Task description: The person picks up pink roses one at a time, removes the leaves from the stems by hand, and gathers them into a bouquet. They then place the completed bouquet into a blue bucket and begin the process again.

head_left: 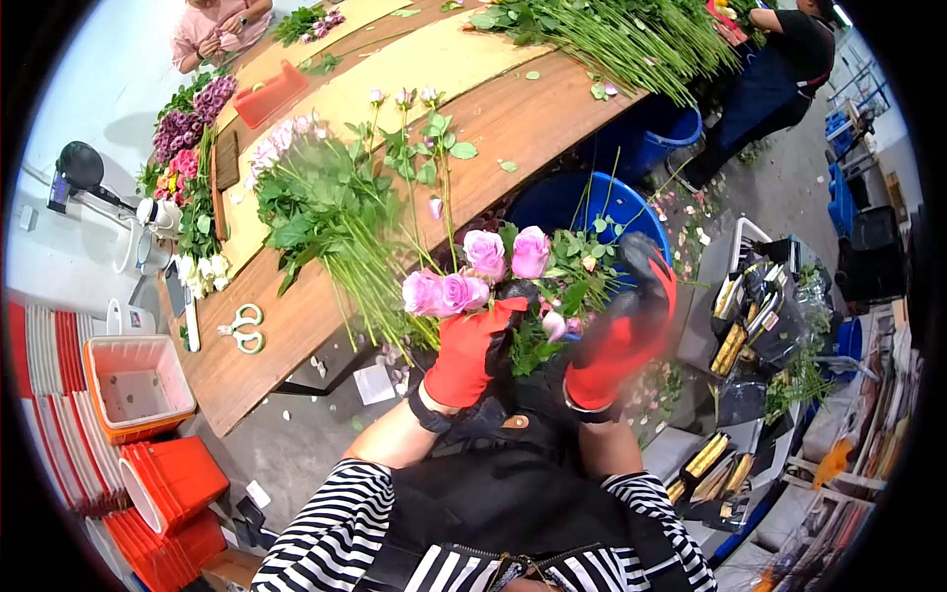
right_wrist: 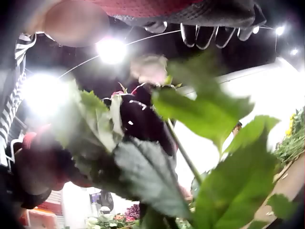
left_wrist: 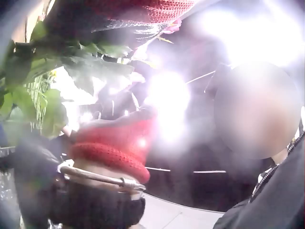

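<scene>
In the head view my left hand (head_left: 468,357), in a red and black glove, grips a small bunch of pink roses (head_left: 485,253) just below the blooms. Green leaves (head_left: 582,271) spread to the right of the blooms. My right hand (head_left: 623,331), gloved alike and blurred, is raised beside those leaves with its fingers extended and nothing in its grasp. Large leaves (right_wrist: 152,176) fill much of the right wrist view, below the right glove (right_wrist: 190,12). Glare washes out the left wrist view, where a red glove cuff (left_wrist: 114,148) shows.
A wooden table (head_left: 266,370) holds leafy rose stems (head_left: 330,212), green-handled scissors (head_left: 242,329) and other flower bunches. A blue bucket (head_left: 631,202) stands at its near edge. Black crates (head_left: 760,306) are to the right, orange bins (head_left: 173,483) to the left. Two people are across the table.
</scene>
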The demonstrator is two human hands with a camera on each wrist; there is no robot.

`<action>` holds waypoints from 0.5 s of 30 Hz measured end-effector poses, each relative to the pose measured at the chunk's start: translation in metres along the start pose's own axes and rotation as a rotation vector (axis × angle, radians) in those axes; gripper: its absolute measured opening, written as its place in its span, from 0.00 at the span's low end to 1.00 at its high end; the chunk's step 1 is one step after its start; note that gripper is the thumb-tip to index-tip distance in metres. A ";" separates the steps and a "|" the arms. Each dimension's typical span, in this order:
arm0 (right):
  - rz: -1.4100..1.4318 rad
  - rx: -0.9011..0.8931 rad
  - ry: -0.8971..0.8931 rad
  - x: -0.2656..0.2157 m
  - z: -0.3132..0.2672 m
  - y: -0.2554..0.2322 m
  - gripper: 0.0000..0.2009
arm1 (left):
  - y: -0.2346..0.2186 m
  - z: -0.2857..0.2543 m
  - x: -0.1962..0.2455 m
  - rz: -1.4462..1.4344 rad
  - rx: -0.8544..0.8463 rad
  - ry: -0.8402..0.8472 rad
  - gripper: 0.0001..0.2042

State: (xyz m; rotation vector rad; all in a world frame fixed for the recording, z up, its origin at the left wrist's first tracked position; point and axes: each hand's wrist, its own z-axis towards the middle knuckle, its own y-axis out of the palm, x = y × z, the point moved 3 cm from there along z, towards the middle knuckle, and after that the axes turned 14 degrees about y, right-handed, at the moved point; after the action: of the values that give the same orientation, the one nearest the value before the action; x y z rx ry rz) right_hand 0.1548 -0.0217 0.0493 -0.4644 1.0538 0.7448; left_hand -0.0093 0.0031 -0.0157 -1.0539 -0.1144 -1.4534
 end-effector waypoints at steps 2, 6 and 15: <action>-0.212 -0.100 -0.057 -0.012 0.007 0.001 0.20 | 0.001 -0.002 0.000 -0.001 -0.022 -0.019 0.15; -0.387 -0.118 -0.118 -0.021 0.004 0.017 0.19 | 0.007 -0.007 -0.002 0.024 -0.062 -0.080 0.16; -0.021 -0.073 0.042 -0.001 -0.006 0.014 0.12 | 0.012 -0.017 -0.010 -0.186 0.071 -0.194 0.11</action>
State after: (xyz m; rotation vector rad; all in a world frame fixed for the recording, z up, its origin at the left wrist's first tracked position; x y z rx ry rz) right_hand 0.1405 -0.0168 0.0479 -0.5551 1.0617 0.7591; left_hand -0.0095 -0.0027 -0.0378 -1.1483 -0.4095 -1.4979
